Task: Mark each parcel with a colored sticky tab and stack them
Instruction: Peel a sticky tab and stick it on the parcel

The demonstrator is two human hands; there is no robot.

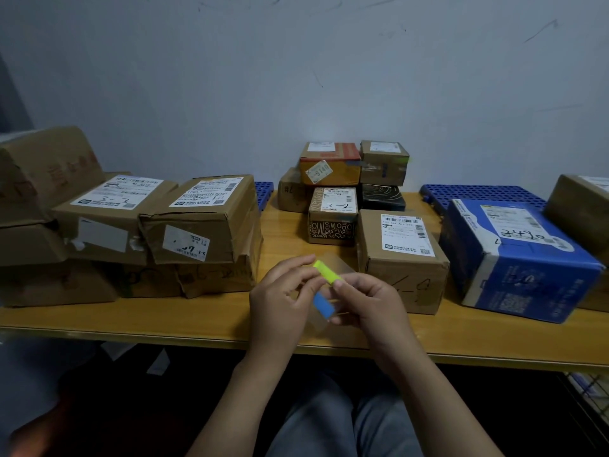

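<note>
Grey-trousered knees [333,420] sit under the front edge of the wooden worktop [197,321]. Above that edge's middle, the left hand [283,298] and right hand [369,301] meet, each with curled fingertips pinching one end of a yellow-green tab [326,272]. A blue tab [323,305] with a clear tail shows just below it between the palms; which fingers hold it cannot be told. Just beyond the right hand stands a labelled brown parcel [402,258], and a blue parcel [514,258] lies nearer the right edge. A pile of brown parcels [197,225] fills the left side. Farther back sits a patterned parcel [333,219], then a cluster of small parcels [356,163] at the back edge against the wall [296,77].
</note>
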